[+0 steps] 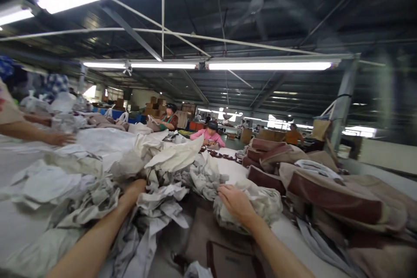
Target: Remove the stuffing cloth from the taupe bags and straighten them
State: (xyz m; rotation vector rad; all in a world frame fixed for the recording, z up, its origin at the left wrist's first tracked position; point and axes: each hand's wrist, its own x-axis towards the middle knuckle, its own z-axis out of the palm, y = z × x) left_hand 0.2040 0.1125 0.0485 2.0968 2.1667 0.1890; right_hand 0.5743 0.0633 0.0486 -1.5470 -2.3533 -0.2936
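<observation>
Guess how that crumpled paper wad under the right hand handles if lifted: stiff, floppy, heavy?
The paper wad looks creased and puffy, so probably light and easily squashed. The right hand rests on top and it holds its shape, so likely springy rather than limp. Loose sheets around the left hand suggest pieces may trail or drop off.

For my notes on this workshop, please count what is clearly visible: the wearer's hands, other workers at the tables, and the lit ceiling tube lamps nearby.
Wearer's hands: 2 (left hand in the crumpled paper, right hand on a paper wad)
Other workers: 4 clearly visible
Nearby lit tube lamps: 4
Total: 10
</observation>
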